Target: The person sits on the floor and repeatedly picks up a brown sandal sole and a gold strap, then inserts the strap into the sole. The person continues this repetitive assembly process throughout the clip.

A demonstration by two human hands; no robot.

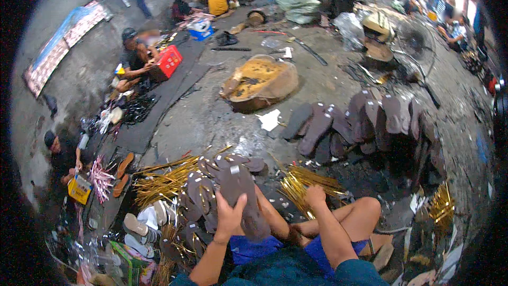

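Note:
My left hand point(229, 216) holds up a brown flat sandal sole point(239, 184) by its lower edge, thumb across the front. A small pale sticker sits near the sole's top. My right hand point(315, 196) rests as a loose fist on a heap of gold-coloured straps point(307, 181) by my bent knee point(365, 212). It seems to pinch a strap, but that is hard to tell. More brown soles point(201, 190) lie overlapped on the ground just left of my left hand.
A row of dark soles point(360, 119) lies spread on the floor ahead. Beyond it sits a round wooden block point(260, 82). Another pile of gold straps point(164, 180) lies at left. Several people sit working along the left wall, one by a red crate point(168, 62).

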